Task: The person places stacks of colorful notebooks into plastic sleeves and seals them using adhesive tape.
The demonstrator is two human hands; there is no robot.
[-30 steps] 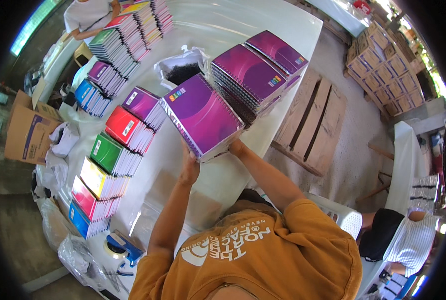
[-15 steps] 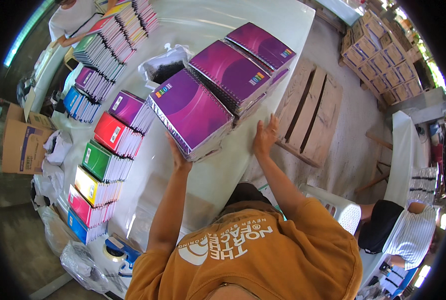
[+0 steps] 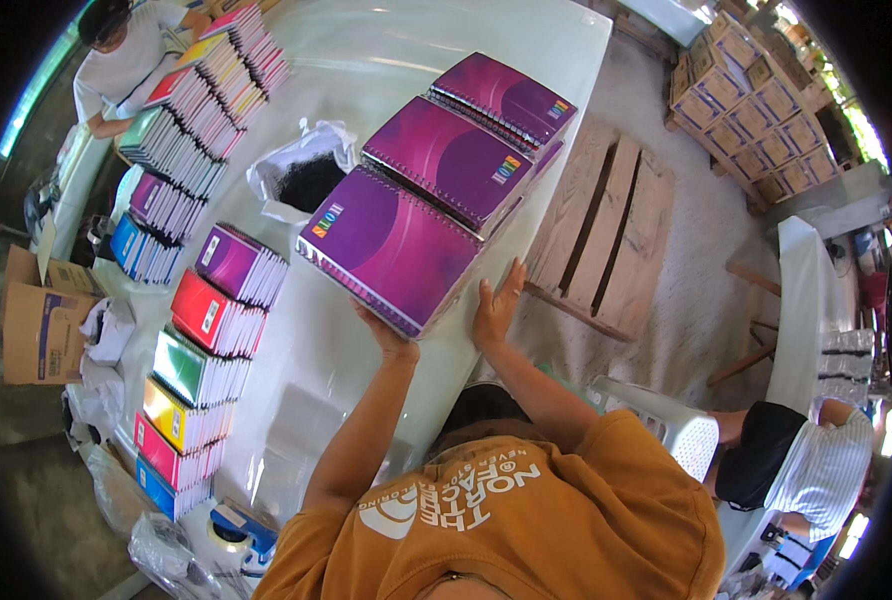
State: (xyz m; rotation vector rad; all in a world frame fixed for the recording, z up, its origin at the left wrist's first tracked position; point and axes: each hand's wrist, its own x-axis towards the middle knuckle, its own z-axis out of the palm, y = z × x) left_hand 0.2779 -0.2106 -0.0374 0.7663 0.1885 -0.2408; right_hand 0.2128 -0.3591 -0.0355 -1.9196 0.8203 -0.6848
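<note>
Near stack: purple notebooks (image 3: 391, 245) lie on the bench (image 3: 311, 410), just above the centre of the frame, covers facing up.
Neighbours: two more purple piles, the middle pile (image 3: 446, 160) and the far pile (image 3: 506, 105), run on toward the upper right.
Left hand (image 3: 388, 335): at the near stack's lower corner, fingers against it; we cannot tell whether it grips.
Right hand (image 3: 499, 303): spread wide beside the stack's lower-right side, holding nothing we can see; contact is unclear.
Weight: we judge the whole stack heavy, being thick with paper, though one book would be light.
Stiffness: the block should feel firm, single covers bendier.
Slip: the glossy covers look slick, so we expect books to slide over one another if tilted.
Fragile spots: coils along the upper edge could catch or bend.
Hold: we would press both palms on opposite sides, low down, fingers under the bottom book.
</note>
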